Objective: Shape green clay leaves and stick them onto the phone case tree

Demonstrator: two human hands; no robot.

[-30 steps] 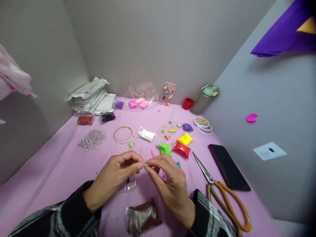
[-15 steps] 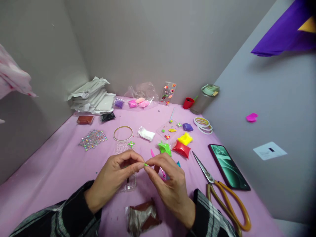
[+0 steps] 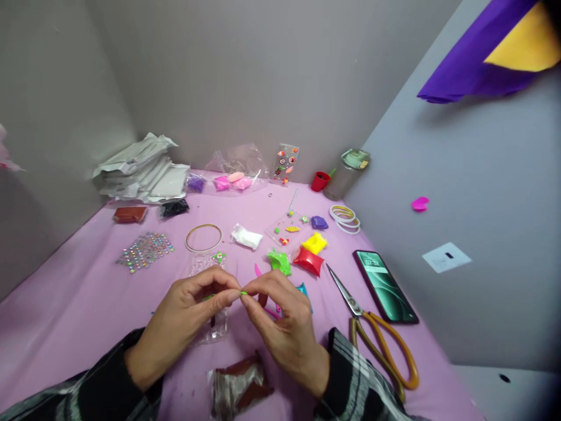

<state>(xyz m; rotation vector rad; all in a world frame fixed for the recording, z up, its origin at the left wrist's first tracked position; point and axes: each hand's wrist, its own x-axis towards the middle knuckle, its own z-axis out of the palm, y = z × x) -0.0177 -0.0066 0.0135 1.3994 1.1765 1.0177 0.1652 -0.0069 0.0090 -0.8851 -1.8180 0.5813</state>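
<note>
Between the fingertips of both hands is a tiny piece of green clay [image 3: 243, 293]. My left hand [image 3: 186, 313] pinches it from the left, thumb and forefinger together. From the other side my right hand [image 3: 283, 327] pinches it too. Beneath the left hand lies a clear phone case [image 3: 215, 332], partly hidden, with a small flower [image 3: 219, 256] at its upper end. Pink tools [image 3: 274, 314] show partly behind the right fingers. Just beyond are a green clay packet [image 3: 279, 263] and a red clay packet [image 3: 308, 261]. A brown clay packet [image 3: 240, 387] rests nearest me.
Scissors [image 3: 357, 307] and a phone [image 3: 385, 286] lie at the right. Tape rolls [image 3: 345, 219], a bottle [image 3: 347, 175] and a red cup [image 3: 320, 181] stand farther back. Rhinestones [image 3: 144, 251], a hoop-like tape ring [image 3: 204, 237] and stacked white packages [image 3: 140, 169] are at the left.
The whole view has shifted, so things appear farther left. Both hands keep their pinch on the green clay, which has turned slightly between the fingertips.
</note>
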